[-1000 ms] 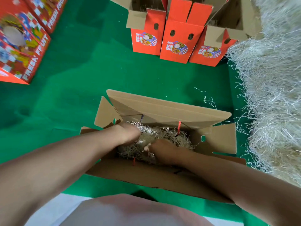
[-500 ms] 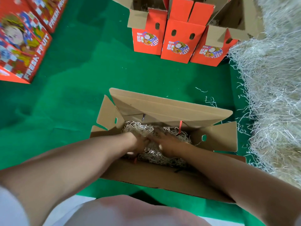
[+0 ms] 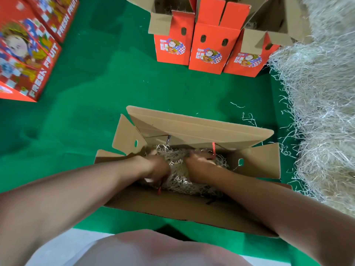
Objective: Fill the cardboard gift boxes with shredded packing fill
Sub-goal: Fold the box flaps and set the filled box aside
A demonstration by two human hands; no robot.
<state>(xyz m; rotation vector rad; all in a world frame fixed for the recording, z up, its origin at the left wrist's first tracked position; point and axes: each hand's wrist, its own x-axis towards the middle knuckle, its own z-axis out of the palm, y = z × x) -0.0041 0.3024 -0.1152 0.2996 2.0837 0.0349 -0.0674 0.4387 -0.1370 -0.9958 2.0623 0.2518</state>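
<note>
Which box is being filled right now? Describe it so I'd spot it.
On the green mat, look nearest the person, left of the pale shredded-fill heap. The open box there shows plain brown flaps; the three upright boxes beyond are red-printed.

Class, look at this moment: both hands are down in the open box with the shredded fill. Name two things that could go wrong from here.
1. The red cord handle hangs inside the open box, right beside the right hand. It could get snagged or buried under the shredded fill.
2. The left hand and the right hand both work near the middle, so the box's ends may end up thinly filled.
</note>
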